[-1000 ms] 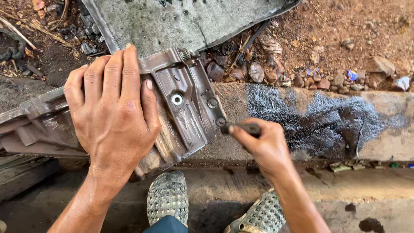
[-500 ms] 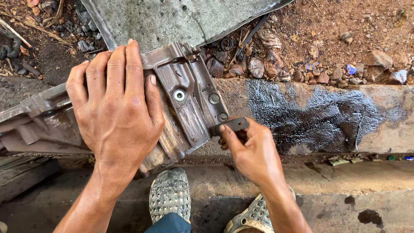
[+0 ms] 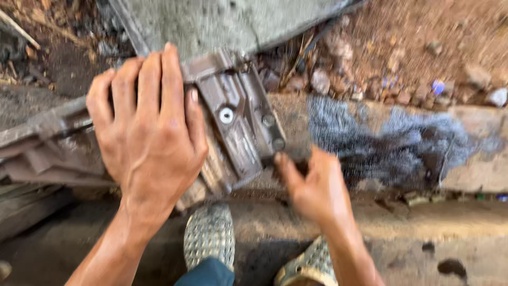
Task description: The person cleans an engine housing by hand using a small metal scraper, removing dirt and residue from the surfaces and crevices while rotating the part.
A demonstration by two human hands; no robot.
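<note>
Fingers (image 3: 159, 79) flat on metal bracket (image 3: 238, 127)

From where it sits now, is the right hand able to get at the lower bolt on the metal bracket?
Probably yes: the right hand is already beside the lower bolt, and the left hand presses the metal bracket farther left.

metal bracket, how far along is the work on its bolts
Nothing looks removed: three bolt heads sit in the metal bracket. In hand: the left hand presses the bracket flat; the right hand grips a dark tool at the lowest bolt, blurred. All three bolts remain.
</note>
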